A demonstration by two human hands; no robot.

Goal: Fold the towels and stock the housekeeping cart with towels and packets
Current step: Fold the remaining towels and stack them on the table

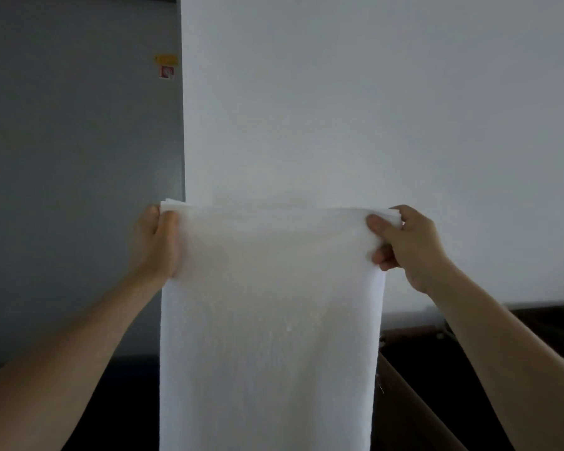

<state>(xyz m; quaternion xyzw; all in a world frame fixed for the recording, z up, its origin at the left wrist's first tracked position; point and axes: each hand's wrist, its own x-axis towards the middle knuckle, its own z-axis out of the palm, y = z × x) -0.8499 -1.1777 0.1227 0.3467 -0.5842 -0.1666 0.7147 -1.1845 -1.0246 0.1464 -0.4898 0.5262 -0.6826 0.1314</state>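
Head view, looking forward at raised arms. Behind everything stands a plain white painted wall (372, 92), with a flat grey wall panel (79, 157) adjoining it on the left. In front of these I hold up a long white terry-cloth towel (267, 320), which hangs in the air between my hands, touching no surface that can be seen. Its top edge runs level from hand to hand. Its long axis drops straight down, and the lower end leaves the picture, so I cannot tell what it reaches. A dark brown wooden furniture edge (414, 402) lies low on the right, beside the towel and behind my right forearm. My left hand (155, 242) pinches the top left corner, thumb in front and fingers behind the cloth. My right hand (407, 245) pinches the top right corner in the same way, its lower fingers curled against the towel's side edge. Several layers of edge show at each corner, so the towel appears already doubled. Both hands sit at equal height and equally close to the cloth, so neither has the advantage. The next fold, I judge, depends on that vertical length: it must be halved across. A small red and yellow sticker (167, 72) marks the grey panel. No cart or packets are visible.
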